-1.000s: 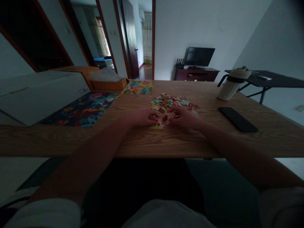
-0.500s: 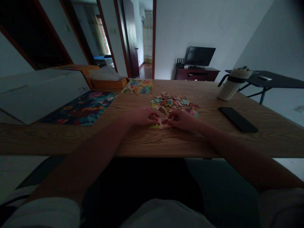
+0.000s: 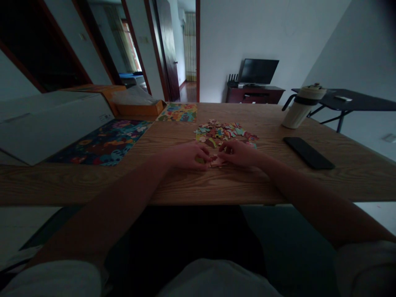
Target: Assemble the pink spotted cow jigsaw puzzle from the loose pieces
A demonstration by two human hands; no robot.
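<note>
Your left hand and your right hand come from the two sides to the pale puzzle pieces, which lie on the desk right in front of you, between your fingers. The fingers of both hands are bent and their tips are at these pieces; whether they are pinching one or only pressing on it, I cannot tell, because the fingers cover the edges. Probably you hold from both sides so that one hand can steady while the other adjusts. The heap of pieces lies just beyond your hands, perhaps so that you can reach it easily. To your left, the dark picture sheet lies flat beside the white box, and the bright picture sheet lies farther away, near the orange tray; both seem to be put aside to leave you room. The black phone-like object and the cream jug stay well apart on your right, likely for the same reason. The white box carries a small printed label, but it is too small to read, and I can find no readable brand.
</note>
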